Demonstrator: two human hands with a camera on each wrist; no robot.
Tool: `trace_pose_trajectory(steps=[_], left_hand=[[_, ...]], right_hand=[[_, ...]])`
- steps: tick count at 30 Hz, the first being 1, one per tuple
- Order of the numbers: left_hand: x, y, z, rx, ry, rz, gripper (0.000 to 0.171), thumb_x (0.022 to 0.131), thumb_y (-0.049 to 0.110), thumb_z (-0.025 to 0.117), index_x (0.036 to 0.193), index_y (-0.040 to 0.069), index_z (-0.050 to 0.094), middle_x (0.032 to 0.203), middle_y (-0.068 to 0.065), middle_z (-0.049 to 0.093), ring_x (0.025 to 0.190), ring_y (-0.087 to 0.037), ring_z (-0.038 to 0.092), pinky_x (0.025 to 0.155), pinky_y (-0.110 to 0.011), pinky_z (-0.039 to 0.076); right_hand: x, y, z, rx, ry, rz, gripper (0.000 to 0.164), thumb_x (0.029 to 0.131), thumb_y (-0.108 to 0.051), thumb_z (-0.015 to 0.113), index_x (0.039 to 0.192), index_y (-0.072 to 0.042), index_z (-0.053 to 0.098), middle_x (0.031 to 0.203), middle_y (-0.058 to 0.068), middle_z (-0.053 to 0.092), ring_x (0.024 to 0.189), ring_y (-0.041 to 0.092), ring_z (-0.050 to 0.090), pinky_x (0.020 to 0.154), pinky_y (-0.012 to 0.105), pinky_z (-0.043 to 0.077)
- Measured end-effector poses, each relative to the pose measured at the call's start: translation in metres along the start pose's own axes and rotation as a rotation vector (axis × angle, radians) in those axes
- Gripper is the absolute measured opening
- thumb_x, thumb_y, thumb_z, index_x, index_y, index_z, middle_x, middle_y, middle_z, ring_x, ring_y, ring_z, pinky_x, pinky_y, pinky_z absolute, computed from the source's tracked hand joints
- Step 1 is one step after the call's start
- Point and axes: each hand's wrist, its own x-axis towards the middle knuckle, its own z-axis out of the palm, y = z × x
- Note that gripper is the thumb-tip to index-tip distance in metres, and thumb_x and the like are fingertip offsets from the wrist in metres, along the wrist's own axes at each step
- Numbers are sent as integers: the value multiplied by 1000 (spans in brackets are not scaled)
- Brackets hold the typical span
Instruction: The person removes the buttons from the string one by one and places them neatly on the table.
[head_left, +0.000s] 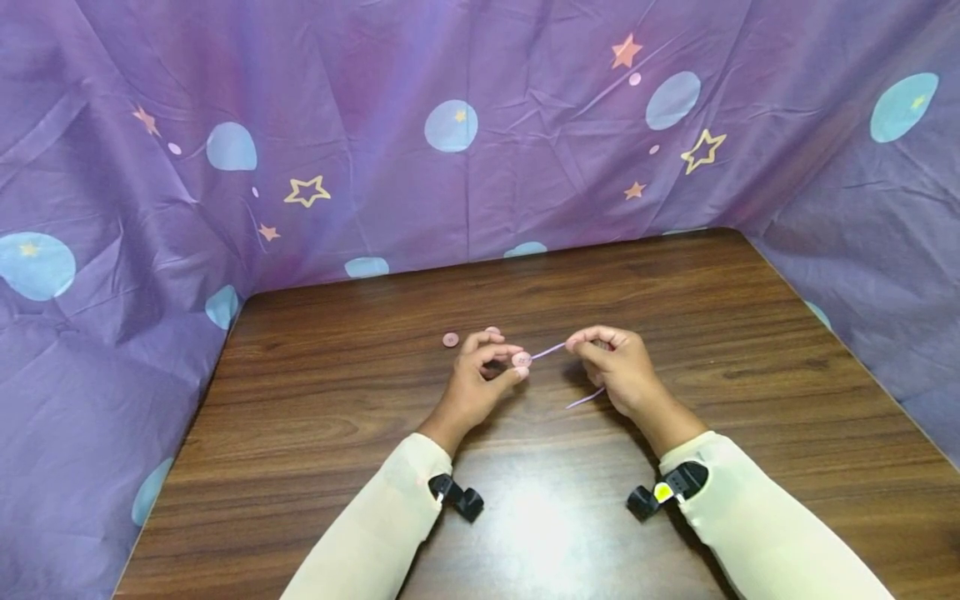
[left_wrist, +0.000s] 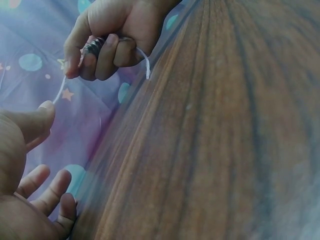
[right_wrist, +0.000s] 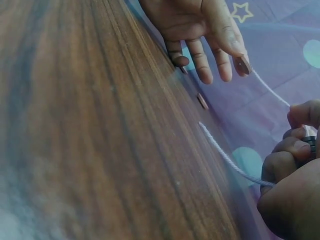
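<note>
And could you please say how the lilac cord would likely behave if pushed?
The lilac cord would probably flex easily, since its loose tail curves from the right hand. Being thin, it is likely light and might buckle.

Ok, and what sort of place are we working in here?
Probably a makeshift recording booth: a wood-grain table with purple printed cloth hung behind it and along both sides, and a small black device on each forearm, likely a camera.

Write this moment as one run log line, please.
left grip: pinches button; right grip: holds cord, dark ridged piece; cord: reaches button; two more buttons: on table
</note>
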Motion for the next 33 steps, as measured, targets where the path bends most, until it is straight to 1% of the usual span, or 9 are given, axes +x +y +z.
trace_pose_trajectory(steps=[2,5,8,9,14,22,28,33], left_hand=[[0,0,0,-10,6,-1,33,93,10,86,124,2,79,148,-26,56,128,-36,63,95,-49,60],[1,0,0,-7,17,-8,32,93,11,86,124,3,80,148,-25,56,128,-34,62,93,-40,58],[3,0,-1,7,30,-13,32,94,12,86,124,4,80,147,-23,57,124,-31,61,89,-30,51],[4,-1,-1,13,37,-9,31,94,12,86,123,4,80,146,-23,57,125,-30,61,88,-30,51],[8,-3,-3,12,59,6,31,93,10,86,122,2,80,142,-22,59,128,-31,61,92,-38,56],[16,-3,-4,16,57,-6,30,95,12,84,123,2,80,143,-21,57,123,-32,61,94,-38,53],[27,-3,-4,18,46,-38,32,96,14,84,126,4,79,147,-19,55,125,-35,63,101,-45,51],[36,-3,-1,5,61,-32,33,96,12,84,126,2,78,147,-21,54,122,-41,64,106,-52,54]], right_hand=[[0,0,0,5,8,0,26,98,7,65,86,-11,79,75,-9,74,52,5,43,47,18,35],[0,0,0,15,16,2,24,99,6,65,87,-10,79,74,-8,73,52,5,44,48,18,35],[0,0,0,21,15,10,34,100,6,63,83,-18,78,74,-7,73,53,4,44,48,18,35],[0,-1,0,20,14,13,36,101,6,63,82,-21,78,74,-7,73,53,4,44,48,18,35],[0,0,0,11,16,31,36,102,4,64,81,-21,77,73,-7,72,54,4,44,49,18,35],[-1,4,-2,19,29,52,34,103,3,64,82,-20,78,68,-6,66,54,5,43,50,18,34],[1,6,-3,23,15,62,34,102,3,65,82,-21,78,72,-8,70,54,5,43,50,18,34],[3,7,-4,5,4,76,33,102,2,66,81,-21,77,70,-8,69,53,5,42,49,18,31]])
